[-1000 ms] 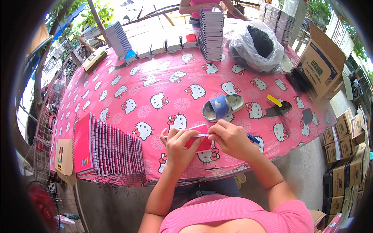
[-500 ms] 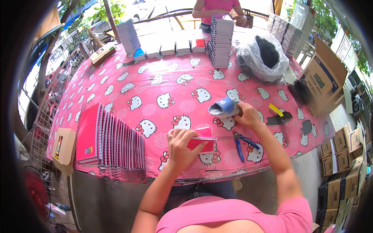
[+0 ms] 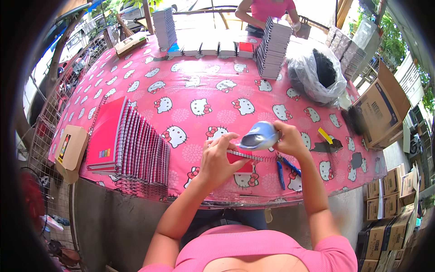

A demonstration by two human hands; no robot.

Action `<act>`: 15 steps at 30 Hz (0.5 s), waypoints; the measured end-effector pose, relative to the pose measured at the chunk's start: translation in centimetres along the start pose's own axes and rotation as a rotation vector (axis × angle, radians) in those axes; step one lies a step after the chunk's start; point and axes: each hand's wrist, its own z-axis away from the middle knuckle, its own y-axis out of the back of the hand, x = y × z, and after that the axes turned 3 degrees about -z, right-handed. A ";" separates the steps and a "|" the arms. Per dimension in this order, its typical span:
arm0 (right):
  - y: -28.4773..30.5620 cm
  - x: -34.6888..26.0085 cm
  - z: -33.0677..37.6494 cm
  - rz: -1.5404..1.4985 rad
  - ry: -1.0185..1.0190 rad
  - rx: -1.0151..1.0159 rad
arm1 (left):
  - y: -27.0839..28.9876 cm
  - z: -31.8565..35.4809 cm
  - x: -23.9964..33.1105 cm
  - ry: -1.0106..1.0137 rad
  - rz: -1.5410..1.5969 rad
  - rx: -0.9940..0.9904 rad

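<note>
My left hand [image 3: 215, 159] is closed on a small red notebook [image 3: 245, 167] at the near middle of the table, thumb on its near side. A dark spiral coil [image 3: 267, 159] runs along the notebook's bound edge and sticks out to the right. My right hand [image 3: 290, 141] grips a blue-grey hollow thing [image 3: 259, 135] with a rounded, open end, just above the coil; its exact kind is unclear. Blue-handled pliers [image 3: 281, 174] lie right of the notebook, partly beneath the coil's end. A slanting pile of red spiral notebooks [image 3: 106, 136] stands left of my hands.
A pink patterned cloth [image 3: 199, 127] covers the table. Tall notebook stack [image 3: 273, 50], clear bag of black coils [image 3: 317, 77] and open carton [image 3: 380, 106] stand at far right. A yellow-handled tool [image 3: 325, 135] lies right. Another person [image 3: 267, 13] stands across the table.
My right hand has brought the blue-grey thing left and nearer, close over the coil. My left fingers have risen somewhat at the notebook. The whole view has shifted slightly.
</note>
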 end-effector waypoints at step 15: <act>-2.1 -4.5 -1.8 -0.809 0.226 -0.169 | -0.2 3.8 -5.2 0.340 0.875 0.266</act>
